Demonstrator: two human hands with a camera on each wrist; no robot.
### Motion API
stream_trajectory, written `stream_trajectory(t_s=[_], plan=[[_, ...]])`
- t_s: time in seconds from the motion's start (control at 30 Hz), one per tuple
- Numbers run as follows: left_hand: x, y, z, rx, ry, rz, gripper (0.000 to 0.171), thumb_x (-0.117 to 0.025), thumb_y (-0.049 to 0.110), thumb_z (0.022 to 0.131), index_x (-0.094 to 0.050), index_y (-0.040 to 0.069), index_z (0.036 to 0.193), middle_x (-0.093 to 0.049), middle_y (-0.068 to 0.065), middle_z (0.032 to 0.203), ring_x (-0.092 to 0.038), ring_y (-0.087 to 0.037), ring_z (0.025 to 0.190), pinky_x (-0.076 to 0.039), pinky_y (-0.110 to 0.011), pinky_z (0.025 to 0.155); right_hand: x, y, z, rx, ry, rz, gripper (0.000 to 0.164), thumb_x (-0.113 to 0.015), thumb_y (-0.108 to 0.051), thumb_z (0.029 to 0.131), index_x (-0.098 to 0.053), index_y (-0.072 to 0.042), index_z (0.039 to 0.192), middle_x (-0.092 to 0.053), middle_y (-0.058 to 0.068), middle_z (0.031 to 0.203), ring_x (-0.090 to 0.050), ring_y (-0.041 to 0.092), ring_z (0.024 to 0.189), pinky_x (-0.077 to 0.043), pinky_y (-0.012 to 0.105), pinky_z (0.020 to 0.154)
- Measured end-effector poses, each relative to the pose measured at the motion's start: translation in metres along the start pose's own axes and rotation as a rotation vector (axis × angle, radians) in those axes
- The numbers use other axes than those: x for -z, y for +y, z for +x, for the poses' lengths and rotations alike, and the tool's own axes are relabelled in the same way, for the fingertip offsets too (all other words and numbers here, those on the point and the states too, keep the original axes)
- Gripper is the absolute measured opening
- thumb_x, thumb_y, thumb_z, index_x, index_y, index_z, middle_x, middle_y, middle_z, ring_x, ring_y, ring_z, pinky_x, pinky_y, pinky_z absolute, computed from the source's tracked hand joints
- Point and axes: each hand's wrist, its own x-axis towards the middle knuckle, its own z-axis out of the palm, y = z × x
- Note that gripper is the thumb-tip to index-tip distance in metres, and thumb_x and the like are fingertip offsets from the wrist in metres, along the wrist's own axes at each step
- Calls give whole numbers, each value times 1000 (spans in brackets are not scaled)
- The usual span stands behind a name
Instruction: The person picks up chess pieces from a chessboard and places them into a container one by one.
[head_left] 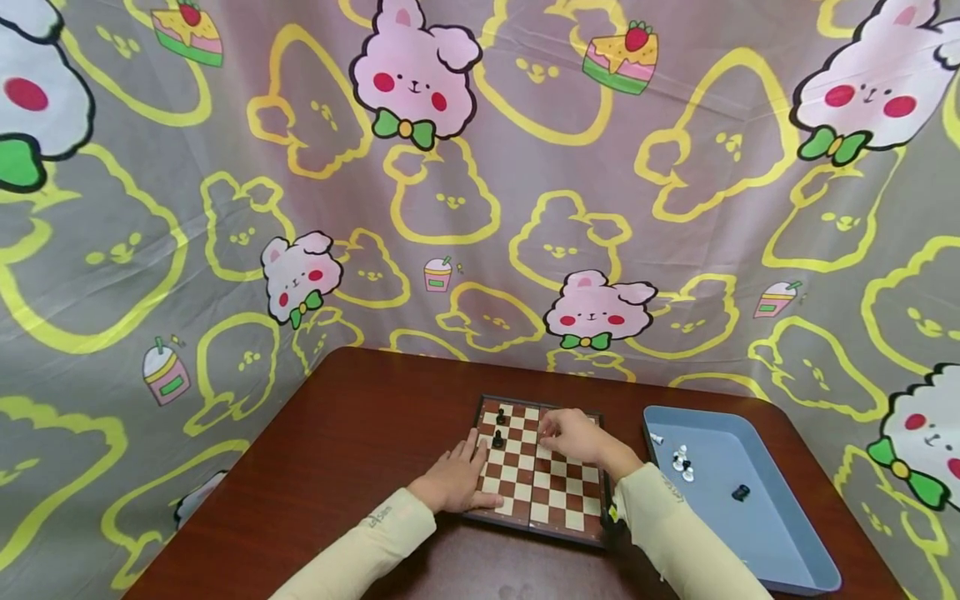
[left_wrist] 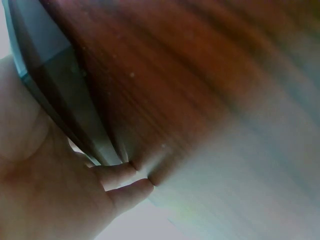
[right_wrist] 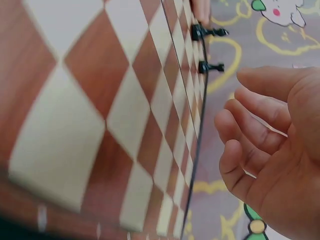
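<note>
The right wrist view alone shows the right hand (right_wrist: 280, 160) empty, fingers loosely curled; the left hand (head_left: 456, 481), fingers extended, touches the chessboard (head_left: 536, 483) at its left edge.

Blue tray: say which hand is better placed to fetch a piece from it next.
Probably the right hand: it is nearer the blue tray and looks empty. The left hand rests at the left edge of the chessboard, across the board from the tray.

Long pale cream sleeves (head_left: 352, 546) with small dark lettering (head_left: 379, 516) near the cuffs (head_left: 417, 510), bare hands (head_left: 453, 477)
</note>
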Motion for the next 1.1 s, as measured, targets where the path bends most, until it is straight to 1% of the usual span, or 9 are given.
stream_trajectory(t_s=[0.07,0.17,0.3,0.4,0.57,0.73,0.93,1.1], plan=[[-1,-1,0,3,1,0,101,-43,75,82,-23,2,150,-12,-21,154,-31,-34,135,-35,-47,101,-7,-4,5,-4,-6,10,13,-64,-13,91,-66,-6,101,-61,-3,86,-57,12,74,-47,32,62],[0,-2,1,10,2,2,102,-43,75,82,-22,2,149,-12,-21,154,-31,-34,135,-35,-47,101,-15,-9,14,15,-1,4,18,-65,-15,90,-66,-5,105,-62,-1,89,-58,12,76,-48,33,64],[0,-2,2,7,13,16,102,-43,75,82,-22,1,149,-12,-21,154,-31,-34,134,-36,-48,101,-25,-12,24,53,2,-22,22,-65,-16,90,-65,-5,109,-64,3,96,-60,16,83,-50,35,70],[0,-2,2,2,16,21,102,-42,75,82,-23,1,149,-13,-22,154,-31,-34,134,-36,-48,101,-31,-13,29,65,0,-40,23,-65,-16,90,-65,-5,111,-64,5,101,-61,18,88,-50,37,72],[-2,-2,2,4,13,19,102,-43,74,82,-23,1,149,-13,-21,154,-31,-33,135,-36,-47,101,-37,-15,34,53,14,-27,25,-66,-14,90,-64,-4,112,-63,7,101,-60,20,89,-50,38,73],[-3,-3,1,2,14,13,102,-43,75,82,-24,1,149,-14,-22,154,-32,-33,134,-37,-47,100,-46,-10,38,26,20,-18,23,-65,-14,90,-65,-6,112,-63,3,98,-59,17,86,-49,35,71],[-4,-3,1,-8,16,10,102,-43,75,82,-24,1,149,-13,-22,154,-32,-34,134,-37,-48,100,-50,-11,41,55,9,-2,26,-65,-14,90,-64,-3,113,-63,4,97,-60,19,88,-49,36,72],[-4,-3,1,-3,11,1,102,-42,75,82,-21,1,150,-11,-21,155,-30,-34,135,-36,-48,100,-54,-14,43,64,-10,-28,28,-66,-14,89,-64,-2,115,-63,6,100,-61,22,91,-50,39,76]])
